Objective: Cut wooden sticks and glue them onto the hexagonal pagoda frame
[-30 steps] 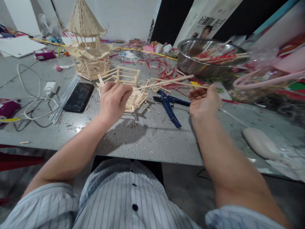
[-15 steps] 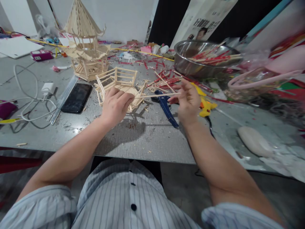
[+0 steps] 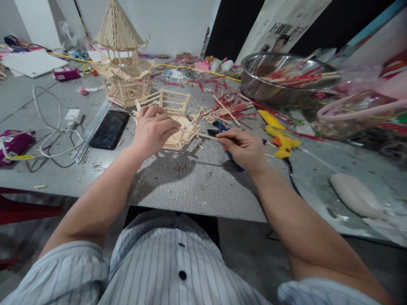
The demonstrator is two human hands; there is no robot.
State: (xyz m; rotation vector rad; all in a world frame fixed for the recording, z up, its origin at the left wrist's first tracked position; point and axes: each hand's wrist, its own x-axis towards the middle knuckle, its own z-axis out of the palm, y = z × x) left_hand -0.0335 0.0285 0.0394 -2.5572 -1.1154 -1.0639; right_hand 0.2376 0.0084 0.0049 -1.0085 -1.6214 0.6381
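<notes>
A thin wooden stick (image 3: 203, 135) spans the gap between my two hands. My left hand (image 3: 153, 130) is closed, its thumb and fingertips pinching the stick's left end. At the other end, my right hand (image 3: 246, 149) grips it between thumb and forefinger. Behind and below my left hand stands a low open framework of wooden sticks (image 3: 174, 99) with railings, partly covered by that hand. Dark blue pliers (image 3: 220, 125) lie on the table under my right hand, mostly hidden by it.
A wooden stick pagoda (image 3: 122, 63) rises behind the framework. A black phone (image 3: 110, 129) and white charger (image 3: 73, 116) lie left. On the right are a yellow glue gun (image 3: 282, 142), a metal bowl (image 3: 270, 91) and scattered red-wrapped sticks (image 3: 227, 106).
My right hand has come down and turned palm-down, pinching the stick's end, which now slopes down to the right. The whole view has shifted slightly.
</notes>
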